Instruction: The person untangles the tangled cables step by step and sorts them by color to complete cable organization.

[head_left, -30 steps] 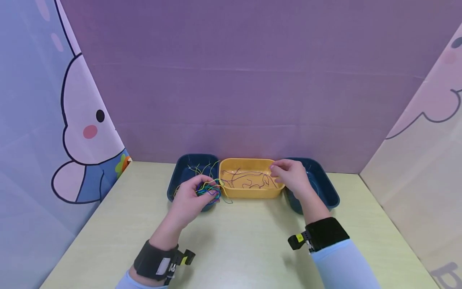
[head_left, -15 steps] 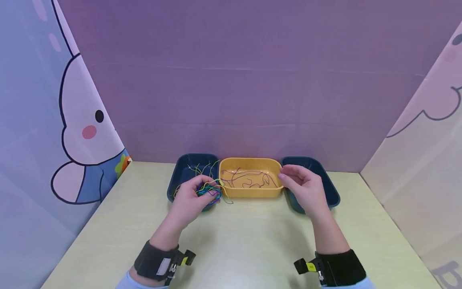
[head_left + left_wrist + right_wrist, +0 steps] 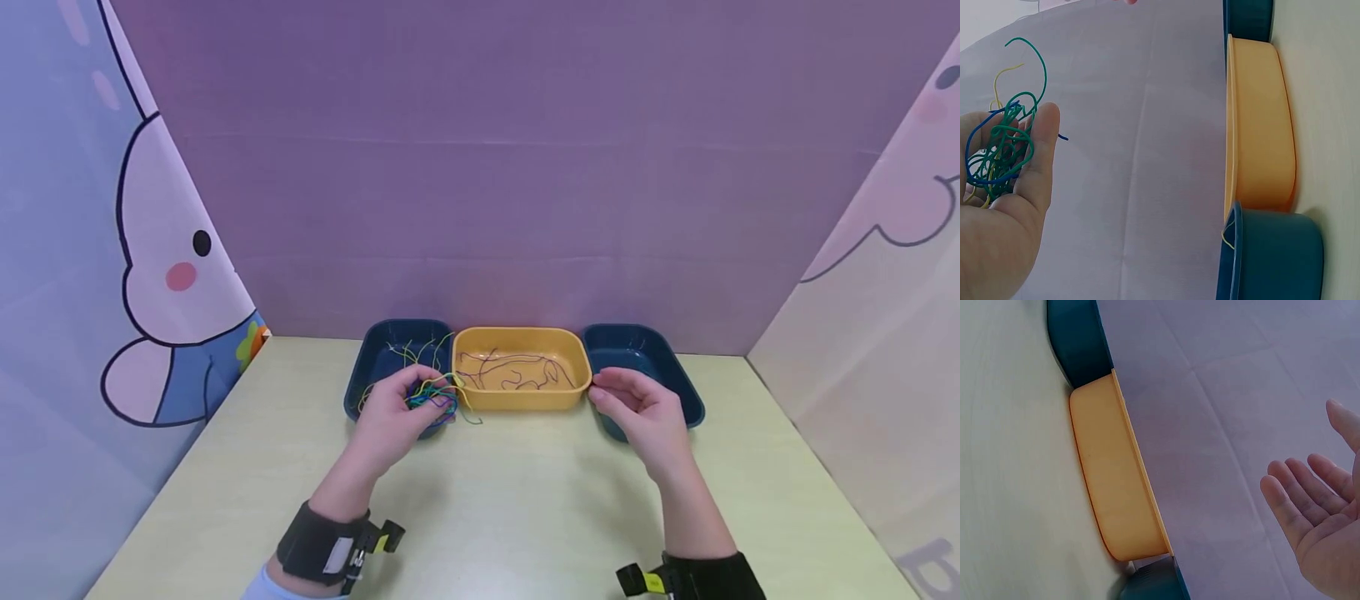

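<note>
My left hand (image 3: pixel 396 410) holds a loose tangle of coloured strings (image 3: pixel 1005 140) over the near part of the left dark blue tray (image 3: pixel 360 375). Green, blue and yellow strands show in the left wrist view, and a few ends hang free. Yellow strings (image 3: pixel 408 354) lie in that left tray. Thin purple strings (image 3: pixel 517 360) are spread across the bottom of the yellow tray (image 3: pixel 525 402) in the middle. My right hand (image 3: pixel 647 417) hovers by the right dark blue tray (image 3: pixel 693 400); its fingers are loosely bent, thumb apart, and nothing shows between them.
The three trays stand side by side against a purple backdrop (image 3: pixel 495 208) at the back of the pale table (image 3: pixel 525 500). Printed cartoon panels (image 3: pixel 172 250) enclose the left and right sides. Each wrist wears a black camera band (image 3: pixel 322 542).
My right hand has drawn back from above the yellow tray, moving right and nearer, and its fingers have loosened. The left hand with the strings has stayed almost still.
</note>
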### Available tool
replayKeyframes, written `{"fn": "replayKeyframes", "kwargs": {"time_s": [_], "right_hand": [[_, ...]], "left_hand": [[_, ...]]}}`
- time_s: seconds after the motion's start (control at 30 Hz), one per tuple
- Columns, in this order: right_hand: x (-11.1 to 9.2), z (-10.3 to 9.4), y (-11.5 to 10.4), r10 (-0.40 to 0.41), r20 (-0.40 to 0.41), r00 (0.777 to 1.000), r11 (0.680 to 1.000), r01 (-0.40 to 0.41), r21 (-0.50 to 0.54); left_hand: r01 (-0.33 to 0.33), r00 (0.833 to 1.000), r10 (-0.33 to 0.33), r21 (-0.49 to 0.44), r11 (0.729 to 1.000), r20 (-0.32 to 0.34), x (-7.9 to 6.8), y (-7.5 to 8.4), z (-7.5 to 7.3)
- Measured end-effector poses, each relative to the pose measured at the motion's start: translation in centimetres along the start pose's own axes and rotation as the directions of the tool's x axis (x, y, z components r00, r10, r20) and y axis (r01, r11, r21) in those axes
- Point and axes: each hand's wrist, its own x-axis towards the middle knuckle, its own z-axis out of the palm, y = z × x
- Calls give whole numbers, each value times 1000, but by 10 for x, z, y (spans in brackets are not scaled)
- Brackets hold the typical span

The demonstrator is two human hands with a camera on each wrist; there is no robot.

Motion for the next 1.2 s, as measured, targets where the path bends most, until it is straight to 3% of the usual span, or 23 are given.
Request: {"fn": "replayKeyframes", "kwargs": {"time_s": [0.3, 0.53, 0.8, 0.9, 1.2], "right_hand": [[0, 18, 18, 4, 100, 995, 1000, -5, 16], [-16, 52, -23, -24, 238, 971, 999, 12, 52], [-18, 85, -7, -72, 336, 939, 990, 26, 139], [-19, 91, -6, -100, 353, 930, 990, 58, 129], [-20, 93, -6, -131, 340, 931, 988, 95, 122]], "left_hand": [[1, 1000, -1, 3, 1000, 15, 1, 1, 3], [-1, 999, 3, -36, 999, 49, 0, 1, 6], [7, 998, -5, -36, 999, 63, -2, -1, 9], [6, 997, -4, -24, 1000, 73, -2, -2, 10], [-8, 996, 12, -51, 999, 92, -3, -3, 14]]}}
